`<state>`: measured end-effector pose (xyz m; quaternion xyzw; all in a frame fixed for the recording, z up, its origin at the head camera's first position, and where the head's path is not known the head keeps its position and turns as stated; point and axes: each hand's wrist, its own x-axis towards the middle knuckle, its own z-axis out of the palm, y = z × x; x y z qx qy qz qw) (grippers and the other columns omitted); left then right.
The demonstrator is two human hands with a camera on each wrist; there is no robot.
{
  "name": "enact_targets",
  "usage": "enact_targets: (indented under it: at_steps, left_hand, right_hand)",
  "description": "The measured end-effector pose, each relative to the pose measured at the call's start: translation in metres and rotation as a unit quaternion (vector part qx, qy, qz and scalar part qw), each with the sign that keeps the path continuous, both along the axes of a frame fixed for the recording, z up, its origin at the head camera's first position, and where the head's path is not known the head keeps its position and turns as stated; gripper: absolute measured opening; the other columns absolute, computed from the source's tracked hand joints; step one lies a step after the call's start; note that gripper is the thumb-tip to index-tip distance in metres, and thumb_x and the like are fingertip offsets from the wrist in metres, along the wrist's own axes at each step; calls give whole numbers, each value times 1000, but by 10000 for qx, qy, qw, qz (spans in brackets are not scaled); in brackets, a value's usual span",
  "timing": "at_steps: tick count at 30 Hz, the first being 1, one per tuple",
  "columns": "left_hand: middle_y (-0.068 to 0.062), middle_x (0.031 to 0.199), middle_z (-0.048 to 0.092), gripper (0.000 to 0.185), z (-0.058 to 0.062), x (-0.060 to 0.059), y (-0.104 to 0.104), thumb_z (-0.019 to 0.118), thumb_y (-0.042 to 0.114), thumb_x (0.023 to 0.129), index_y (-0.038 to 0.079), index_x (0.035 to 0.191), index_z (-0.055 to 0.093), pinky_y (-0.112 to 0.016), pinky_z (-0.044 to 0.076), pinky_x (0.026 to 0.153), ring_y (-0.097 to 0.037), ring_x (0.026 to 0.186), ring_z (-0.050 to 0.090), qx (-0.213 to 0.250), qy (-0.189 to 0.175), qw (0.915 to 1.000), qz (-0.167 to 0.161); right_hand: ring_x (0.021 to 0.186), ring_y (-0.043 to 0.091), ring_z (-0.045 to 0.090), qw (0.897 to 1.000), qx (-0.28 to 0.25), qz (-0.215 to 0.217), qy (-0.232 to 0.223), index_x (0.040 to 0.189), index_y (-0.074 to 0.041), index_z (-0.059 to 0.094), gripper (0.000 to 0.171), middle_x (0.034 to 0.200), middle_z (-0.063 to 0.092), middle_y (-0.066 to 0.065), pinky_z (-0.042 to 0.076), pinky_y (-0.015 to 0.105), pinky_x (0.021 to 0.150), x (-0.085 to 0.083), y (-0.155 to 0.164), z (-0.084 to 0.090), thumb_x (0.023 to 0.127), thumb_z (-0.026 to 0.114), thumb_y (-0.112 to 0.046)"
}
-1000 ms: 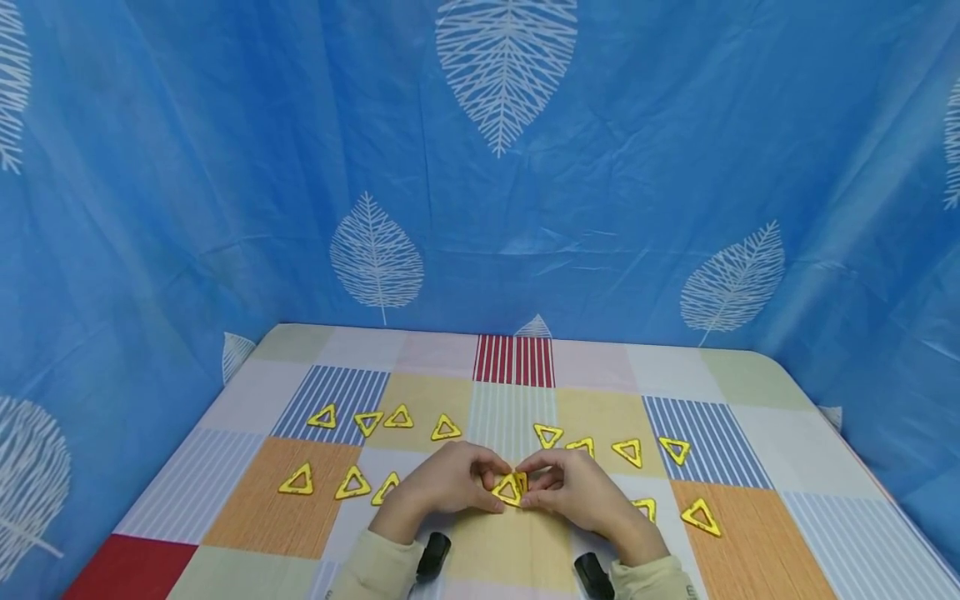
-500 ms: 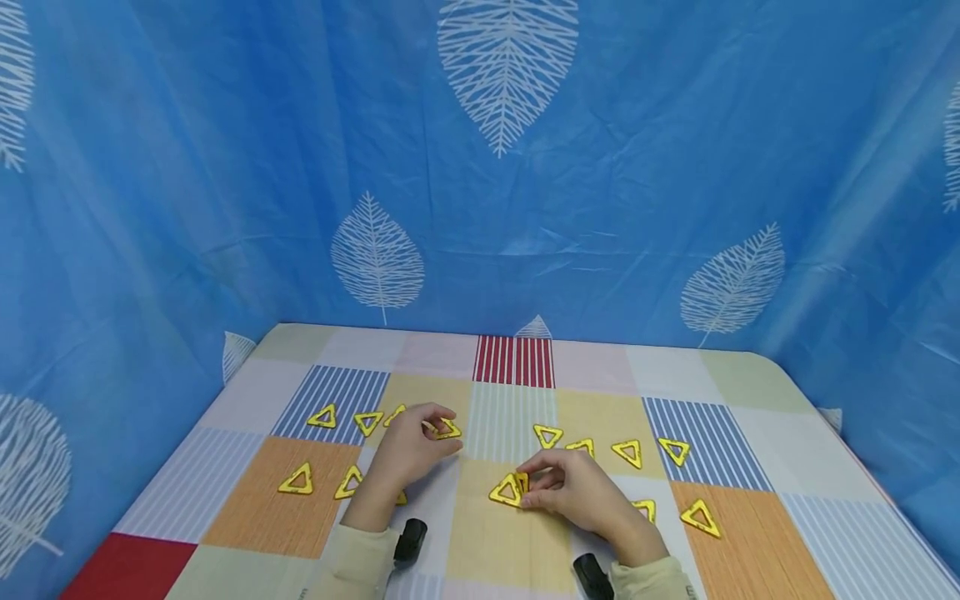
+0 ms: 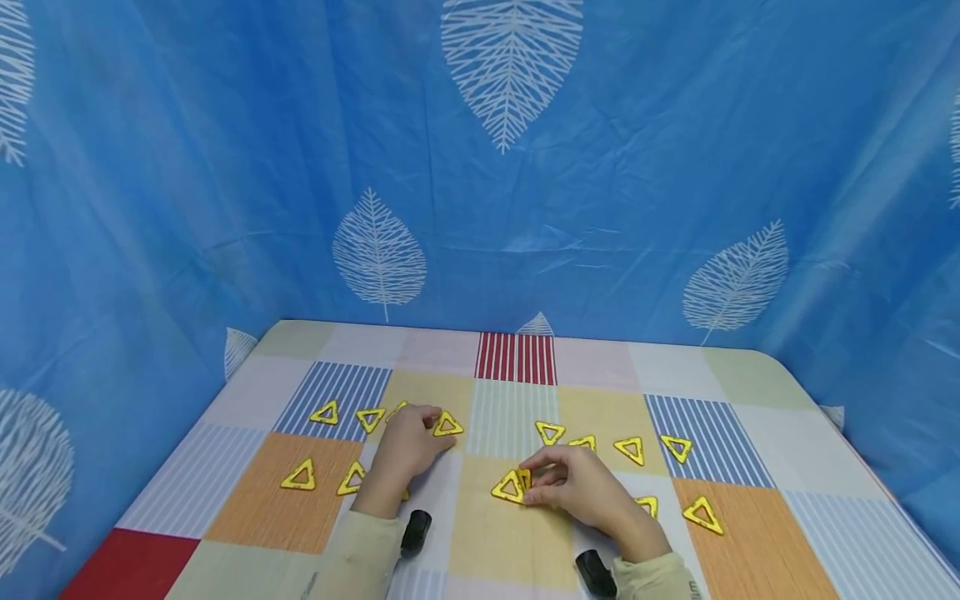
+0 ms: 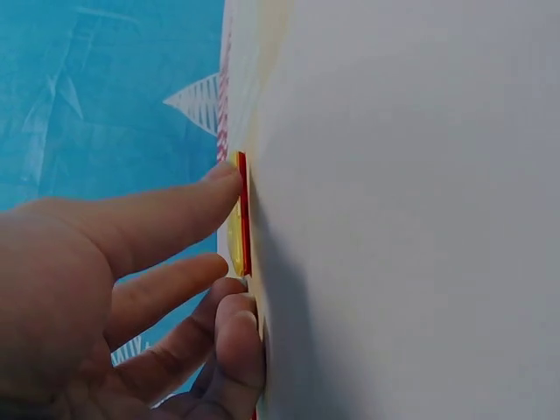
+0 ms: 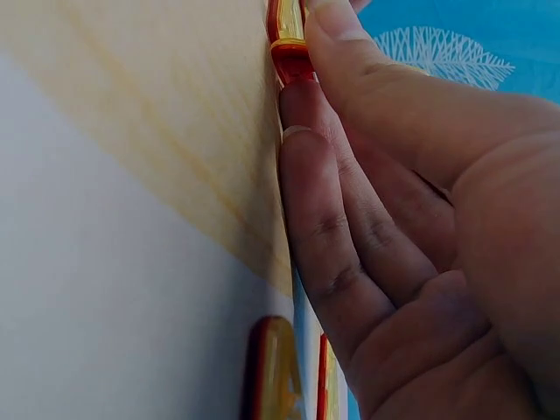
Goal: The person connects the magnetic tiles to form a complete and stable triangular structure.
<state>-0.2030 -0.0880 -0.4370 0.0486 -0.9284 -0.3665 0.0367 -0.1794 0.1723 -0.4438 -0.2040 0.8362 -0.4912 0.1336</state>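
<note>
Right hand (image 3: pixel 581 492) sits near the front middle of the worktop (image 3: pixel 517 542), its grip pinching a little stack of yellow triangles (image 3: pixel 512 486) that pokes out to the left of the fingertips, resting on the checked cloth. Left hand (image 3: pixel 408 446) is further out, grip only loosely spread, fingers on a single triangle (image 3: pixel 447 425) in the back row.

The head view gives the whole layout, with more loose triangles (image 3: pixel 300 477) all around. The left wrist view shows that triangle (image 4: pixel 238 223) edge-on, fingertips (image 4: pixel 219 179) touching it. The right wrist view shows a fingertip (image 5: pixel 328 17) against the stack's edge (image 5: pixel 287 39).
</note>
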Motion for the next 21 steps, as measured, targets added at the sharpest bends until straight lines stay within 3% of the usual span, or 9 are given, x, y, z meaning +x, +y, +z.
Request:
enact_targets:
  at_steps: [8,15,21]
  left_hand:
    - [-14,117,69,46,2,-7,0,87,15,80,-1,121,72,-47,48,96,-31,115,61,-126,-180,9997,90]
    - [-10,110,71,37,1,-9,-1,87,15,80,3,114,77,-46,49,90,-27,103,62,-299,-182,9994,56]
    - [-10,107,71,32,2,-8,0,85,13,83,2,111,77,-46,50,89,-28,102,63,-80,-200,9997,151]
  right_hand:
    - [80,15,70,9999,-65,-3,89,111,-5,73,33,94,73,2,54,27,70,-1,-1,0,82,85,-16]
    - [79,14,70,9997,123,-68,196,111,-8,74,32,98,72,-1,53,27,69,-1,-3,-2,83,85,-18]
    - [79,13,69,9995,173,-93,249,110,-9,74,30,98,71,-2,53,27,68,-1,-2,-1,83,85,-18]
